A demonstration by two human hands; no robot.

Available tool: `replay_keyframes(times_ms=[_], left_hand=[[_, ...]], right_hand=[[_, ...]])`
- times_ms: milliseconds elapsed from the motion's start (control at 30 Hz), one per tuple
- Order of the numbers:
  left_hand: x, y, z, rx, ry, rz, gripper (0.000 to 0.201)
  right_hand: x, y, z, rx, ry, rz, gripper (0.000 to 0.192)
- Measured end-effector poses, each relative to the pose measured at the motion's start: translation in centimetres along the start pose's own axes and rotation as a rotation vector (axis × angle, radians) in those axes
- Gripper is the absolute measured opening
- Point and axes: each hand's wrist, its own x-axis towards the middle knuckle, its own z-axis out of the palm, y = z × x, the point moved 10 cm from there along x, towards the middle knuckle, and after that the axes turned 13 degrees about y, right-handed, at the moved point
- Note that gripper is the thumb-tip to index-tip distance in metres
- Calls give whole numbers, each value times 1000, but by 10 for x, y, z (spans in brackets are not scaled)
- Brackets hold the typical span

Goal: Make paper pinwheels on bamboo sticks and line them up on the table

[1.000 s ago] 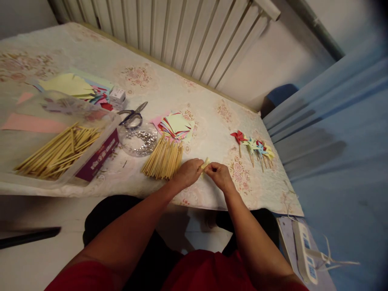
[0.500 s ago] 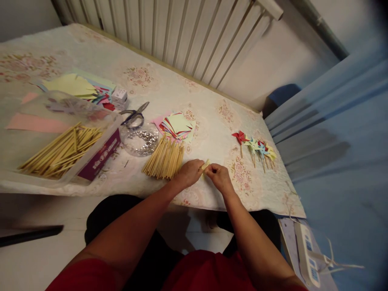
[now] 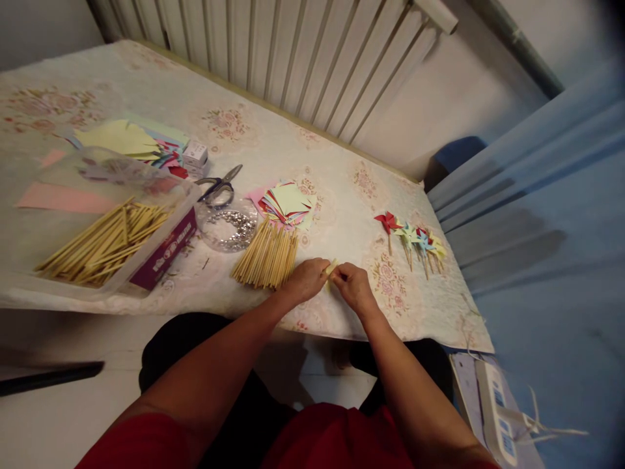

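Observation:
Between my hands is a small piece of pale yellow paper [image 3: 332, 266], partly hidden by the fingers. My left hand [image 3: 308, 279] is closed on its left side, and my right hand [image 3: 352, 284] pinches it from the right. Beside my left hand lies a bundle of thin wooden sticks [image 3: 267, 254]. Just behind the sticks is a pile of coloured paper squares [image 3: 287, 202]. To the right, several finished paper pinwheels on sticks [image 3: 410, 236] lie on the floral tablecloth [image 3: 336, 189].
A clear plastic box [image 3: 110, 286] with more sticks stands at the left. Near it are a round container of metal pins [image 3: 228, 228], scissors [image 3: 219, 187], a small white box [image 3: 195, 154] and yellow paper sheets [image 3: 117, 139]. A power strip [image 3: 495, 410] sits at the lower right.
Both hands stay in nearly the same place, with the yellow paper shifting slightly between the fingers. The whole view has moved a little.

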Motion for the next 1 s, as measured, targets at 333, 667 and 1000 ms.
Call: replay_keyframes(times_ms=[333, 667, 1000], left_hand=[[1, -1, -2, -15, 17, -7, 20], [3, -3, -4, -59, 28, -51, 15], [3, -8, -11, -51, 65, -135, 13]], right_hand=[[-1, 21, 6, 157, 6, 201, 14], [3, -9, -1, -28, 2, -124, 16], [0, -5, -7, -55, 146, -24, 10]])
